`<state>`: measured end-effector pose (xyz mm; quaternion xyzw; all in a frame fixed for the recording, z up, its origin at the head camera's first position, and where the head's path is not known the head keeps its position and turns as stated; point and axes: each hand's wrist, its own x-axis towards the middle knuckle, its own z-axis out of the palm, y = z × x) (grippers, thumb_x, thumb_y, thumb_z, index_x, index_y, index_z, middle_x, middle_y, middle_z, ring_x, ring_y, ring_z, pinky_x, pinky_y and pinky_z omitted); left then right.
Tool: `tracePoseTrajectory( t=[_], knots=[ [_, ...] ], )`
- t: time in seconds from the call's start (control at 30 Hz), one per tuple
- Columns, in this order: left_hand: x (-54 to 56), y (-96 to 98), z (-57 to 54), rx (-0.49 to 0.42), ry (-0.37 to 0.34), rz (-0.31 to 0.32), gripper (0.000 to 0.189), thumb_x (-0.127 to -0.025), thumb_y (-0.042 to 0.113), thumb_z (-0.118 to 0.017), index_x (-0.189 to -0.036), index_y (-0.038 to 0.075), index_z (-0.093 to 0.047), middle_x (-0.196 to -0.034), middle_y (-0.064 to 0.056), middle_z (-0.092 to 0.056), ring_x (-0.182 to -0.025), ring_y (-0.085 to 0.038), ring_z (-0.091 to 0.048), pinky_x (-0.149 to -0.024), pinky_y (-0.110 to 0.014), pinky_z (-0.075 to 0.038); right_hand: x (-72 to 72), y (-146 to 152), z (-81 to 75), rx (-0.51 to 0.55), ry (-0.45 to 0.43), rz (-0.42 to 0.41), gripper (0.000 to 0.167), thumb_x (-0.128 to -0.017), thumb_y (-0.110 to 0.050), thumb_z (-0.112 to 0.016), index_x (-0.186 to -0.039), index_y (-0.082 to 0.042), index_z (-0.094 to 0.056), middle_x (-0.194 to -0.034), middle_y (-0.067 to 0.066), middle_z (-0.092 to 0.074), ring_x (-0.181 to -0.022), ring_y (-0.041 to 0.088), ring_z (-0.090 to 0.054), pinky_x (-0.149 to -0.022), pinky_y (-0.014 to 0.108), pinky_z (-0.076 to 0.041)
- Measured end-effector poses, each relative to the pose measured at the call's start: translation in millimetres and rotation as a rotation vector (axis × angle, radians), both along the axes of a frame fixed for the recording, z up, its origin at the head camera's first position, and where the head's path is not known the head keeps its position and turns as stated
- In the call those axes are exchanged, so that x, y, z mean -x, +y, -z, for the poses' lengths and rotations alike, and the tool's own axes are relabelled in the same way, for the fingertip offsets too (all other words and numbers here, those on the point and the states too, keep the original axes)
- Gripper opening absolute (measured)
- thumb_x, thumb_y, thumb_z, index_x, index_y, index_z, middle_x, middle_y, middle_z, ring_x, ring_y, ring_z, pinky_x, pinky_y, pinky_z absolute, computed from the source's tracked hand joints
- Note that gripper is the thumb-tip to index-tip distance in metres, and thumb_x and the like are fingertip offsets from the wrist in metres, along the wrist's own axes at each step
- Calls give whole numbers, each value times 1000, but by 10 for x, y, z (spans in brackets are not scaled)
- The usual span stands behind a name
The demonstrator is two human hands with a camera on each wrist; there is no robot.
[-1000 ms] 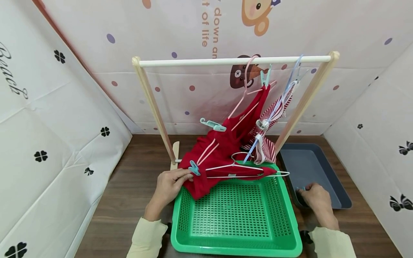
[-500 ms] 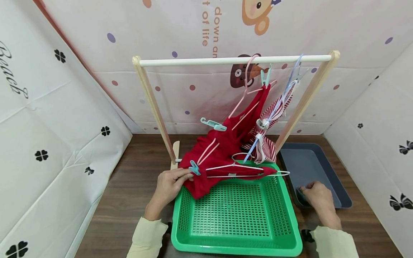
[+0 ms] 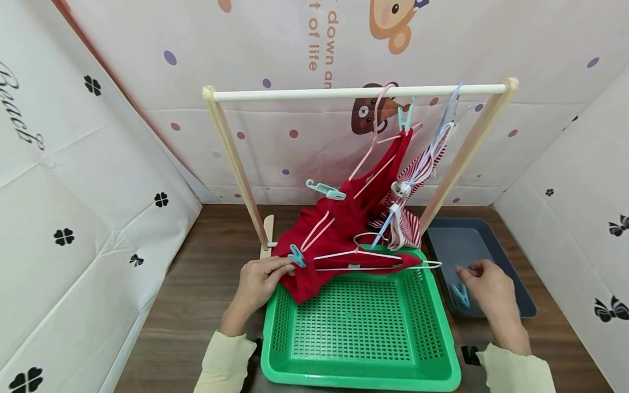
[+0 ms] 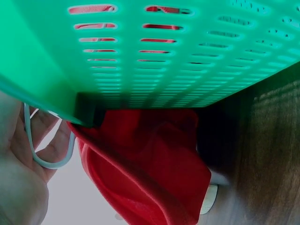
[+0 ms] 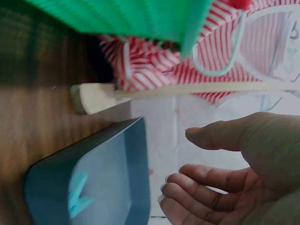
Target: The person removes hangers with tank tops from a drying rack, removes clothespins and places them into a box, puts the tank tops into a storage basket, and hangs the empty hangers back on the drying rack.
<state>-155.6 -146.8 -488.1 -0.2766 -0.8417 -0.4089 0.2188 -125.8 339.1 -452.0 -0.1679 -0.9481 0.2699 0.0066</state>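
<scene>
A red garment (image 3: pixel 314 273) on a white clothes hanger (image 3: pixel 373 268) lies over the back rim of the green basket (image 3: pixel 361 379). My left hand (image 3: pixel 260 281) grips the left end of that hanger at the cloth, beside a blue clothespin (image 3: pixel 296 255). In the left wrist view, the hanger's rounded end (image 4: pixel 56 164) passes by my fingers. My right hand (image 3: pixel 491 289) hovers over the dark grey tray (image 3: pixel 459 240), thumb and fingers apart with nothing between them. Another blue clothespin (image 3: pixel 461 295) lies in the tray, just left of that hand.
A drying rack with a white rail (image 3: pixel 304 95) stands behind the basket. From it hang a pink hanger (image 3: pixel 377 117), carrying red cloth, and a red-striped garment (image 3: pixel 405 224) on a blue hanger. A pale green clothespin (image 3: pixel 325 190) sits on the red cloth.
My right hand has let go of the blue clothespin in the tray and moved slightly right and up, away from it. The left hand has stayed in place.
</scene>
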Motion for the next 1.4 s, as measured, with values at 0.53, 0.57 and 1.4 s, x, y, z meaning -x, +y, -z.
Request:
tracePoseTrajectory(
  t=[0.53,0.57,1.4],
  knots=[
    [-5,-3,-2,4,18,-14,19,-85,1,-86,-101,11,-85,-88,6,-79,-79,-9,-75,-68,-28,-59,-162,-429,-276,21,456,-175,20,-102,-15,-75,-114,1,-74,-101,16,-73,-88,14,-63,-65,9,-43],
    [-5,-4,-2,3,14,-14,18,-86,1,-86,-101,11,-85,-88,6,-79,-79,-8,-75,-69,-28,-59,-166,-457,-286,27,484,-188,18,-101,-14,-75,-113,0,-74,-102,15,-73,-89,8,-62,-67,7,-43],
    [-10,15,3,-4,9,-8,18,-86,0,-85,-99,12,-85,-87,7,-78,-78,-8,-74,-69,-27,-59,-103,-1096,-336,103,820,-622,39,-78,11,-87,-109,-10,-78,-104,-2,-74,-88,12,-68,-79,15,-49]
  ],
)
